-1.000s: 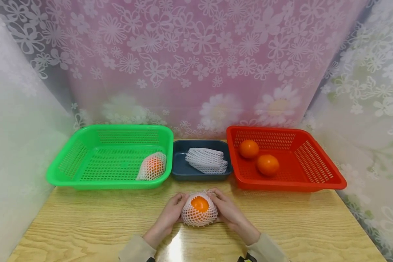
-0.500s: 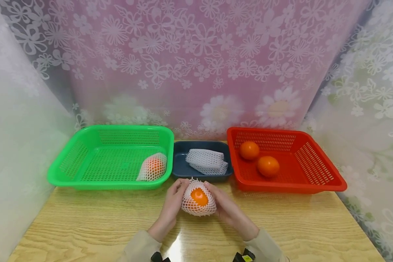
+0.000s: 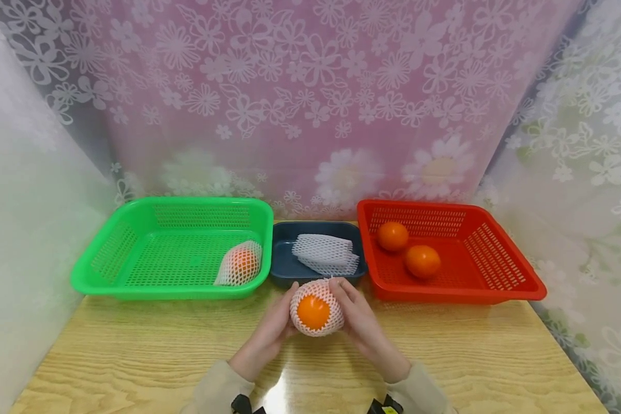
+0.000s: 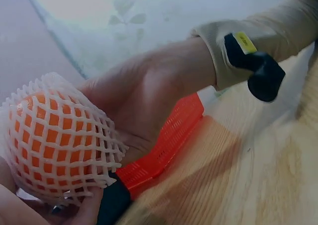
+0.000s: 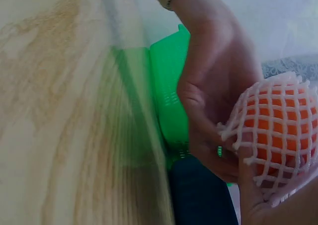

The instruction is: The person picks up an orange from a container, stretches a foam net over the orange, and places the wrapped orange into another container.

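Between my two hands is an orange [image 3: 313, 312] inside a white foam net sleeve [image 3: 336, 319], held above the near middle of the table. Its bare orange top shows through the net's opening in the head view. My left hand [image 3: 275, 323] holds it from the left and my right hand [image 3: 359, 319] from the right, with the right thumb on the net's upper edge. In the left wrist view the net [image 4: 62, 135] wraps the fruit's side and its loose edge stands off. Fingers beneath the fruit are partly hidden.
A green basket [image 3: 196, 292] at the back left holds one netted orange [image 3: 242, 263]. In the middle, a dark blue tray [image 3: 282, 267] holds white foam nets [image 3: 325, 254]. The red basket [image 3: 476, 270] at the right has two bare oranges [image 3: 422, 261]. A floral curtain [image 3: 310, 115] hangs behind.
Both hands have lifted the netted orange a little away from me, toward the blue tray. The fruit has turned in the hands, and the net's opening now looks rounder and faces the head camera.
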`<action>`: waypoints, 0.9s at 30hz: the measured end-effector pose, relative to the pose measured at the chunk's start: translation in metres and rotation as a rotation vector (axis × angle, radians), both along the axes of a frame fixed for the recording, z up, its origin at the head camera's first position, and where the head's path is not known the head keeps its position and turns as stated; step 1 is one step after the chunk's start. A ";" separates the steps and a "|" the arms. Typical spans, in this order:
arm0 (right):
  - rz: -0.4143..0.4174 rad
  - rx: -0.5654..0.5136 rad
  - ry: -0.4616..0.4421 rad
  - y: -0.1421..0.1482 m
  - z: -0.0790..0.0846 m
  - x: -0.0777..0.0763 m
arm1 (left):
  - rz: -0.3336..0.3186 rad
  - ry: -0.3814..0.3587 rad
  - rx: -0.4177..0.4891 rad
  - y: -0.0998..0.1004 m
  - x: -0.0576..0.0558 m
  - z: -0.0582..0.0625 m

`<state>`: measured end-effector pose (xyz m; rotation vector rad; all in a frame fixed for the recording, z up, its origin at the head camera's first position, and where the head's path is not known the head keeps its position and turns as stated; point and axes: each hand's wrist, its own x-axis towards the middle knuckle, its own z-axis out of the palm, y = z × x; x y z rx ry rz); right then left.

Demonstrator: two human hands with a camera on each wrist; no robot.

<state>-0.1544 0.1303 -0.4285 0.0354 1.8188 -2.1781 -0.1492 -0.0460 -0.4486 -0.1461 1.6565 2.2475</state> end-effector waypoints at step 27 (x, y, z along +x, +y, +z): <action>0.239 0.400 0.775 0.008 0.009 0.005 | -0.107 -0.008 0.175 -0.003 0.001 0.011</action>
